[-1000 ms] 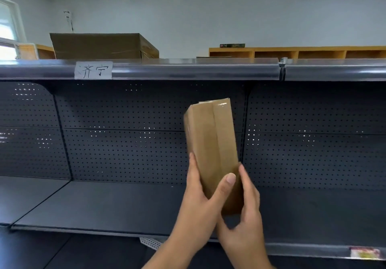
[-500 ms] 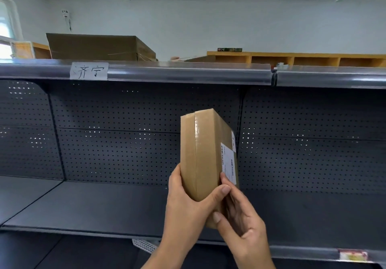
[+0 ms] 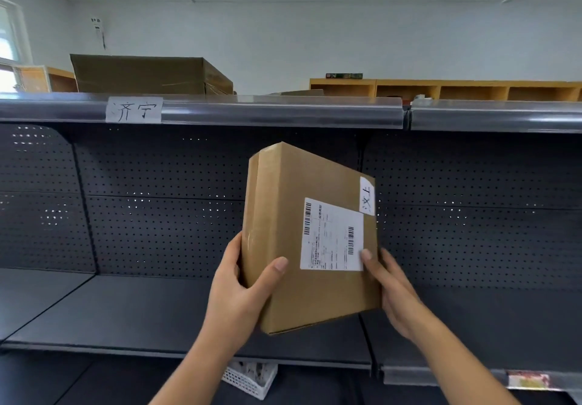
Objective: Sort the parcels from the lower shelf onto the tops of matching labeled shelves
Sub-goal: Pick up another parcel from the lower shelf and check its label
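I hold a brown cardboard parcel (image 3: 283, 215) upright in front of the dark shelf unit. A white shipping label with barcodes faces me, and a small handwritten tag sits at its upper right corner. My left hand (image 3: 239, 291) grips its lower left edge, thumb across the front. My right hand (image 3: 390, 288) supports the lower right side, thumb on the shipping label. Above, the top shelf rail (image 3: 283, 113) carries a handwritten paper label (image 3: 134, 109) at the left.
A large brown carton (image 3: 148, 74) rests on the top shelf at the left. Wooden cubby shelving (image 3: 441, 88) stands behind at the right. The middle shelf board (image 3: 126, 310) lies under the parcel. A white mesh basket (image 3: 248, 378) sits below. A small sticker (image 3: 527, 379) marks the lower rail.
The parcel has turned from edge-on until its broad labelled face points at me. My right hand moved from the parcel's bottom to its right side.
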The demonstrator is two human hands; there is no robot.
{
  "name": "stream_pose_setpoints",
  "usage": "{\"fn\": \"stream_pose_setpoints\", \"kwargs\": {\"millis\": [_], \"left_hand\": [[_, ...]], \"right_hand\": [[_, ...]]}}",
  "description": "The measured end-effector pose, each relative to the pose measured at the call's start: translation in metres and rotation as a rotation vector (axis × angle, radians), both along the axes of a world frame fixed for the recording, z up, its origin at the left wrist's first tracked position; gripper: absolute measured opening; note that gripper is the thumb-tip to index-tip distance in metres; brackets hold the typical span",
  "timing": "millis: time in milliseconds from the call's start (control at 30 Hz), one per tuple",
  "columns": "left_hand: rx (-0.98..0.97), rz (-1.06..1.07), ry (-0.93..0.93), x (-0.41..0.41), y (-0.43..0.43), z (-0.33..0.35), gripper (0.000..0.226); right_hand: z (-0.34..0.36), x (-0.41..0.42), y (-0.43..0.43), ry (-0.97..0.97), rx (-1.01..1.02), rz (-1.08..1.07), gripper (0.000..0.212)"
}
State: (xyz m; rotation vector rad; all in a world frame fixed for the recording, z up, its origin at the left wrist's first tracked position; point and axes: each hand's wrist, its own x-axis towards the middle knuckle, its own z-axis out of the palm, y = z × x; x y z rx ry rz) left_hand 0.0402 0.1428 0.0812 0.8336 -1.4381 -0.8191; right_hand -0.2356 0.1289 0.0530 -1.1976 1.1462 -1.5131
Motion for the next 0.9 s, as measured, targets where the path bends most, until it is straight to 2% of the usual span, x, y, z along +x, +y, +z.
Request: {"fn": "stream_pose_setpoints", "kwargs": {"millis": [67,100,167,200,233,300,367,467,533,667,800,900], "left_hand": [[0.01,-0.047,-0.014,0.012,-0.007,0.004,0.087],[0.012,-0.064,-0.023,0.018,-0.011,0.006,0.093],[0.039,-0.111,-0.05,0.029,-0.02,0.014,0.108],[0.067,-0.141,-0.071,0.032,-0.024,0.019,0.109],[0.096,-0.175,-0.097,0.034,-0.028,0.023,0.103],[0.155,-0.218,-0.152,0.033,-0.036,0.029,0.073],[0.214,-0.212,-0.132,0.028,-0.044,0.027,0.057],[0.321,-0.123,-0.02,0.017,-0.049,0.009,0.057],[0.404,-0.077,0.175,0.004,-0.048,-0.007,0.06],[0.474,-0.096,0.561,-0.033,-0.028,-0.026,0.082],[0.478,-0.329,0.571,-0.078,0.001,-0.036,0.079],[0.474,-0.285,0.577,-0.097,0.008,-0.039,0.072]], "right_hand": [[-0.001,-0.004,0.005,-0.021,0.045,0.159,0.069],[-0.004,-0.007,0.008,-0.032,0.054,0.194,0.07],[-0.011,-0.012,0.009,-0.098,0.052,0.205,0.089],[-0.012,-0.011,0.01,-0.157,0.035,0.187,0.097],[-0.011,-0.009,0.011,-0.215,0.013,0.152,0.096],[-0.009,-0.003,0.011,-0.295,-0.045,0.059,0.071],[-0.006,0.004,0.014,-0.35,-0.112,-0.031,0.053],[-0.002,0.012,0.018,-0.352,-0.189,-0.087,0.056],[0.0,0.018,0.021,-0.354,-0.237,-0.129,0.056],[0.001,0.032,0.024,-0.398,-0.295,-0.223,0.059],[-0.005,0.055,0.03,-0.39,-0.302,-0.259,0.066],[-0.016,0.068,0.038,-0.296,-0.29,-0.262,0.074]]}}
